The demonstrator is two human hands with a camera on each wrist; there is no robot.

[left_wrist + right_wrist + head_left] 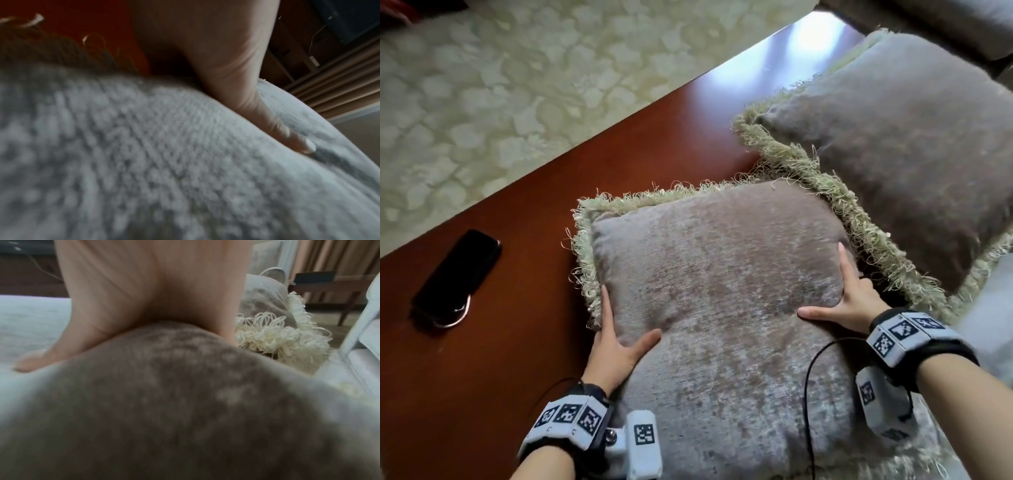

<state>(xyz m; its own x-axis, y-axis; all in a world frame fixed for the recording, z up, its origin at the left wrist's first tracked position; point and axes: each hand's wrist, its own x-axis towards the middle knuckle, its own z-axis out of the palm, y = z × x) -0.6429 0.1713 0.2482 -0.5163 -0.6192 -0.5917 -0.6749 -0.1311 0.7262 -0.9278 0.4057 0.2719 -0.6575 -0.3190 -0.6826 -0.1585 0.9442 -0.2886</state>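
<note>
A taupe velvet cushion (722, 291) with a pale green looped fringe lies on a reddish wooden table (517, 359). My left hand (616, 342) presses its left side, fingers straight along the edge and thumb spread over the top. My right hand (852, 301) does the same on the right side. In the left wrist view the left hand's thumb (236, 97) lies flat on the cushion (164, 170). The right wrist view shows the right hand (133, 296) straddling the cushion's bulge (185, 402).
A second fringed cushion (911, 147) lies behind and to the right, its fringe overlapping the near one. A black device with a metal ring (457, 277) rests on the table at the left. A patterned carpet (517, 85) lies beyond the table edge. A black cable (810, 383) crosses the near cushion.
</note>
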